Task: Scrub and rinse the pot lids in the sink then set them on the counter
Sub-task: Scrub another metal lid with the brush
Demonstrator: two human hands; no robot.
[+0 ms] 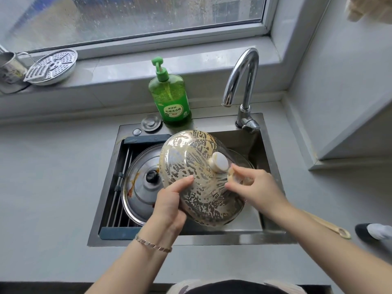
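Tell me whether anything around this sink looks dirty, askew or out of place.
The steel lid lying in the sink has orange-brown streaks beside its black knob and along its left rim, so it looks unwashed. On the windowsill, the perforated steamer plate sits tilted beside a metal cup.

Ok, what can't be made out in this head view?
Head view:
- scrubbing pad: mostly hidden by fingers of the right hand.
- steel lid: right side covered by the soapy glass lid.
- wooden utensil: far end behind the right forearm.
- metal cup: cut off by the left edge.
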